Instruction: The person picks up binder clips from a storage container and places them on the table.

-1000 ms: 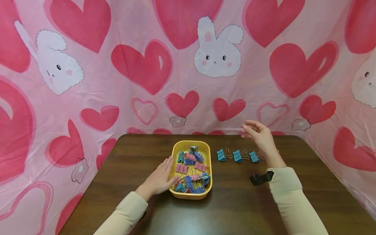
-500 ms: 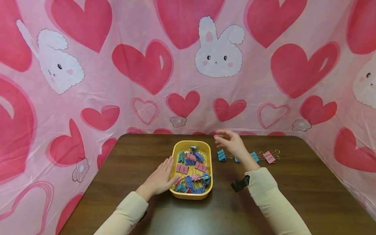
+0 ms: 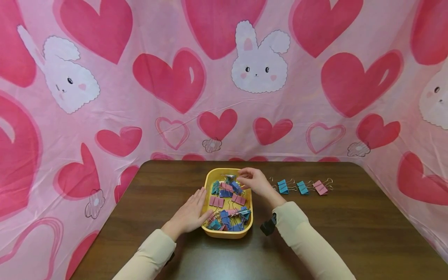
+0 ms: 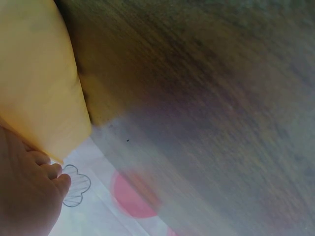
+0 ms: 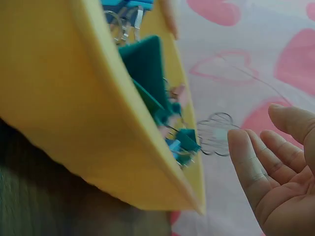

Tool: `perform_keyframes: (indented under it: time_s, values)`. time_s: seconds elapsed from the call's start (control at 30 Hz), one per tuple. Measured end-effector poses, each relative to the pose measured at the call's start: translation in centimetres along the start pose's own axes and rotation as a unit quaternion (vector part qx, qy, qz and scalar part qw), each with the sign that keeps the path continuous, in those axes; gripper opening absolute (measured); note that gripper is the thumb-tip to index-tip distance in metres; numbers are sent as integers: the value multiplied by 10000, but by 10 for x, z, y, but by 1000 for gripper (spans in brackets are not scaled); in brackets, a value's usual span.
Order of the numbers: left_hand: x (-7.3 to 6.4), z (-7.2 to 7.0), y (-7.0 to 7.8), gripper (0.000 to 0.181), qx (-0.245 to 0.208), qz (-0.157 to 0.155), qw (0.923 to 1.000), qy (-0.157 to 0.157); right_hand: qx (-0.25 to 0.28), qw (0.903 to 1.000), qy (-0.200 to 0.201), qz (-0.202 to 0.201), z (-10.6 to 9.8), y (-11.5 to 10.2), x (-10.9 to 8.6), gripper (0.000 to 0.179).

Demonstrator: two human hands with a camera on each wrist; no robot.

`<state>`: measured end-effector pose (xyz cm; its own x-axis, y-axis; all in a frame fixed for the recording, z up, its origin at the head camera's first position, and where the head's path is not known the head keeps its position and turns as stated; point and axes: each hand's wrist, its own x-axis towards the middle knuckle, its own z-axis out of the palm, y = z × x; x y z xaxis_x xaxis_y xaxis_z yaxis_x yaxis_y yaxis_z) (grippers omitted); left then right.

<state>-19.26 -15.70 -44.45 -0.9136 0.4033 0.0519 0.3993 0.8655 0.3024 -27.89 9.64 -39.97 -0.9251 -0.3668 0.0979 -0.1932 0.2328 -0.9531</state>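
A yellow plastic bin (image 3: pixel 227 234) holds a jumble of binder clips in pink, blue and teal, such as a pink clip (image 3: pixel 216 201) and a blue clip (image 3: pixel 225 218). My left hand (image 3: pixel 189 213) rests along the bin's left rim with straight fingers; in the left wrist view its fingers lie against the bin wall (image 4: pixel 44 73). Over the bin's far right rim hovers my right hand (image 3: pixel 257 182), thumb and fingers apart. The right wrist view shows that hand (image 5: pixel 275 177) holding nothing, with a teal clip (image 5: pixel 147 69) inside the bin.
Right of the bin, a row of binder clips lies on the brown table (image 3: pixel 332 233): a teal clip (image 3: pixel 283 186), another teal clip (image 3: pixel 303 188) and a pink clip (image 3: pixel 322 187). A further clip is mostly hidden behind my right hand. A pink heart-print cloth (image 3: pixel 217 85) hangs behind.
My right hand has moved left from above the right end of the clip row to over the bin's far right part, uncovering the pink clip. The left hand has stayed put.
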Motion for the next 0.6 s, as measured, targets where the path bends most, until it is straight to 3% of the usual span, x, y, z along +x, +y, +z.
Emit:
perform_keyframes:
  time_s: [0.13,0.37,0.6]
  values:
    - [0,0,0,79,-4,-34,10000,-20,-69,9999,-149,9,15,6,7,30]
    - [-1,1,0,80,-6,-129,9999,-92,-494,9979,-202,371,36,11,10,26]
    - [0,1,0,80,-10,-117,9999,-95,-1021,9940,-265,302,45,16,12,23]
